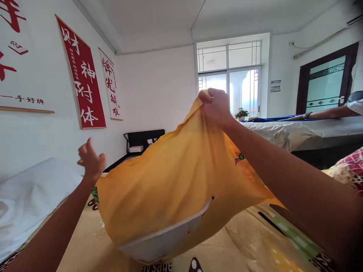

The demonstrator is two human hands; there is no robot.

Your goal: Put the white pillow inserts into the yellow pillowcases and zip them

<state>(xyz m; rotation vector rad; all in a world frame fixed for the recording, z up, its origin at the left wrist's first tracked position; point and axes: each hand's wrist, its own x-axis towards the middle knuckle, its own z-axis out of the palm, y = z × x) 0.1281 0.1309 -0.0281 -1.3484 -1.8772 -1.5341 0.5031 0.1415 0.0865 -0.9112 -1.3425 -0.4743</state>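
Observation:
My right hand (216,107) is raised and closed on the top edge of an orange fabric piece (159,177). The fabric hangs from my fingers in folds and widens toward the bed. A white strip (170,236) shows along its lower side, and small coloured prints are visible near its edges. Whether it is a cover or a garment, I cannot tell. To the left of the fabric, my left hand (92,160) is in the air with its fingers partly curled, the thumb apart, and nothing in it. Beneath lies a beige printed sheet (235,245).
White bedding (36,192) lies at the left by the wall. A plastic-covered table or bed (309,134) stands at the right, with another person's arm (329,112) stretched over it. A red checked cloth (351,166) is at the right edge. A black rack (146,139) stands behind.

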